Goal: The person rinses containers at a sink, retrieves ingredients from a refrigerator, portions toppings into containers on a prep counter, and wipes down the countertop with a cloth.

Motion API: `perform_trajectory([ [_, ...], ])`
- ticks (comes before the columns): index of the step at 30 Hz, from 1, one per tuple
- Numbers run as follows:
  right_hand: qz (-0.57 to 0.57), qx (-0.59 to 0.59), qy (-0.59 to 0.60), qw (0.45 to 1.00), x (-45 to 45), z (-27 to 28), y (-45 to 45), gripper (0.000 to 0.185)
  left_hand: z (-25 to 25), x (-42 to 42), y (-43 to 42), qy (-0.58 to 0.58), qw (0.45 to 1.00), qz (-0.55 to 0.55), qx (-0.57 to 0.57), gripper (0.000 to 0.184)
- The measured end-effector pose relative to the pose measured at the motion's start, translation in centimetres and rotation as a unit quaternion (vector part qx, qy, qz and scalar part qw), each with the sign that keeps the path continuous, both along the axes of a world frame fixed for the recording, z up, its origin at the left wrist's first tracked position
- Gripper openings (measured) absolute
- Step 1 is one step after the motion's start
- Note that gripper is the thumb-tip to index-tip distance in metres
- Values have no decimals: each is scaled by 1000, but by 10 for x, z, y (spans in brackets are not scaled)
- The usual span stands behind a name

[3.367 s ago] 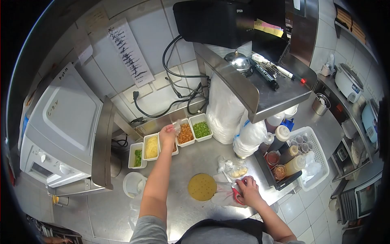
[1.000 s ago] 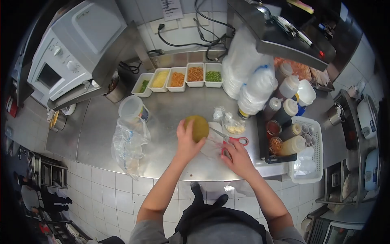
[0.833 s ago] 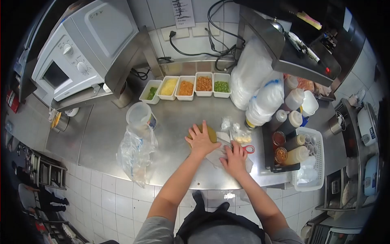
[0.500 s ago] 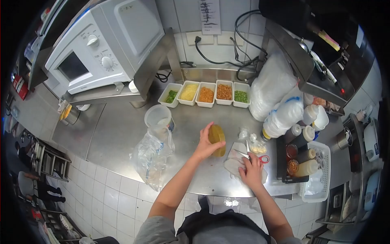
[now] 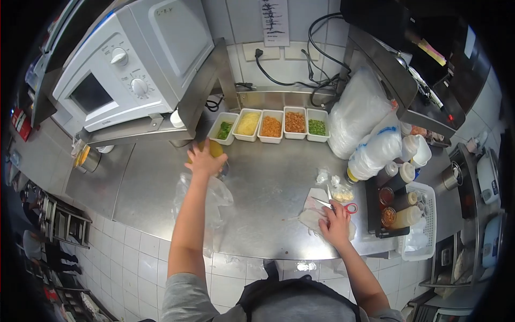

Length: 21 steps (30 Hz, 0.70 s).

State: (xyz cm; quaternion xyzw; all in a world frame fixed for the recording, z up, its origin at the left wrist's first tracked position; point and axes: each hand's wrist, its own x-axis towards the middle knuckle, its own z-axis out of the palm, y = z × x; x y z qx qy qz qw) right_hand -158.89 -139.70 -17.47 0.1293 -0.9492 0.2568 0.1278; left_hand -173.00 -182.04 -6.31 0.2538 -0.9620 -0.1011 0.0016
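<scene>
My left hand (image 5: 201, 162) reaches to the clear plastic tub (image 5: 224, 170) on the left of the steel counter. Its fingers are spread across a round yellow lid (image 5: 219, 148) and grip it at the tub's top; whether the lid is seated is hidden. A crumpled clear plastic bag (image 5: 206, 201) lies below the tub, partly behind my forearm. On the right, my right hand (image 5: 337, 224) rests with fingers stretched over red-handled scissors (image 5: 351, 208) and a pale cloth (image 5: 312, 217). The scissors' blades are apart.
Five white trays of chopped food (image 5: 271, 138) line the back. A microwave (image 5: 134, 70) sits on a shelf at left. Wrapped plastic cups (image 5: 375, 153), a black caddy of sauce bottles (image 5: 391, 232) and a white basket (image 5: 429, 225) stand right. A small bag (image 5: 342, 193) lies by the scissors.
My left hand has carried the yellow lid from the counter's middle to the tub at the left. My right hand has stayed by the scissors and cloth.
</scene>
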Motion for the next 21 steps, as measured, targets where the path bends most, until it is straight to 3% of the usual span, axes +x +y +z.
perform_trajectory([
  [3, 5, -26, -7, 1000, 0, 3, 1, 44, -2, -8, -27, 15, 999, -4, -48, 95],
  [6, 3, 9, 84, 996, 9, 17, 0, 44, -1, -1, -35, 93, 987, -34, -128, 92],
  [8, 28, -24, 70, 997, 18, 26, -2, 43, 24, 37, -22, 156, 975, -71, -140, 92],
  [10, 54, -76, 42, 995, 28, 27, -5, 43, 72, 100, 13, 32, 988, -2, -149, 84],
  [12, 121, -127, 41, 984, 39, 22, -16, 47, 54, 142, -14, -13, 999, -24, 32, 73],
  [13, 163, -152, 40, 974, 46, 20, -25, 50, 19, 163, -33, 6, 996, -80, 42, 65],
  [14, 222, -167, -32, 960, 55, 21, -34, 63, -15, 180, -43, 25, 989, -139, 52, 58],
  [15, 270, -206, -100, 935, 62, 35, -49, 77, -17, 195, -21, -7, 970, -166, 176, 48],
  [16, 302, -240, -97, 917, 70, 33, -65, 81, -14, 211, 17, -42, 934, -190, 298, 38],
  [17, 333, -274, -94, 897, 78, 29, -79, 85, -6, 231, 60, -3, 873, -171, 458, 20],
  [18, 338, -301, -79, 888, 86, 19, -91, 84, 0, 245, 98, -22, 819, -169, 548, 17],
  [20, 351, -354, -46, 865, 98, -1, -104, 81, -6, 268, 161, -11, 720, -217, 659, 21],
  [21, 350, -358, -161, 850, 98, 1, -96, 77, -4, 270, 177, -10, 722, -244, 648, 24],
])
